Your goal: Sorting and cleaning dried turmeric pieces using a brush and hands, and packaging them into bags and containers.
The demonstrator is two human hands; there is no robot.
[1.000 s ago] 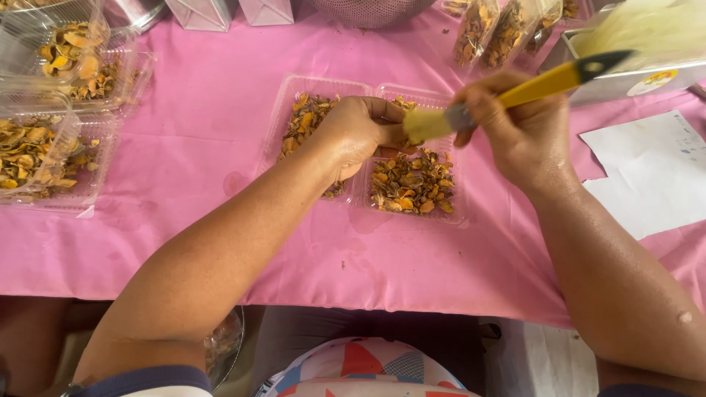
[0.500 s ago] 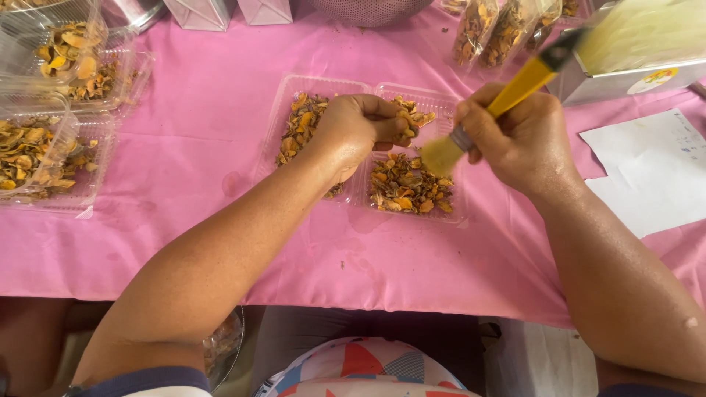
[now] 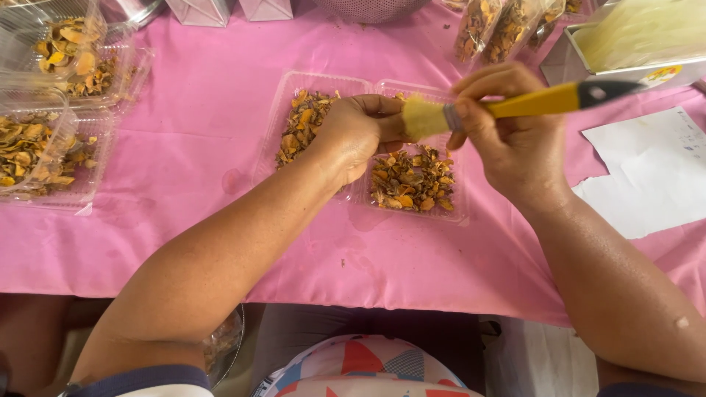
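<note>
The person's right hand [image 3: 515, 140] has its fingers wrapped around the yellow handle of a flat paintbrush [image 3: 515, 106], whose pale bristles point left and sit just at the fingertips of the left hand [image 3: 360, 136]. That left hand rests curled over the middle of an open clear plastic clamshell tray [image 3: 456, 213], fingers clenched as if pinching something small, though what they hold, if anything, is hidden by the hand itself. Both halves of the tray carry a layer of dried orange-brown slices [image 3: 412, 180], which lie loose under and beside the two hands. Judging from this, the step in hand is brushing or dusting a piece held over the tray; the next move would call for a light, short stroke with the bristles kept over the tray so that bits fall back into it and not onto the cloth. The tabletop is covered with a pink cloth [image 3: 206, 147], slightly creased and marked with a faint damp spot left of the tray. At the far left stand more clear containers [image 3: 44, 169] filled with the same dried slices, some stacked. At the top right lean clear bags [image 3: 507, 26] of the slices, next to a metal box [image 3: 632, 51] holding something pale yellow. A white sheet of paper [image 3: 647, 176] lies at the right edge.
</note>
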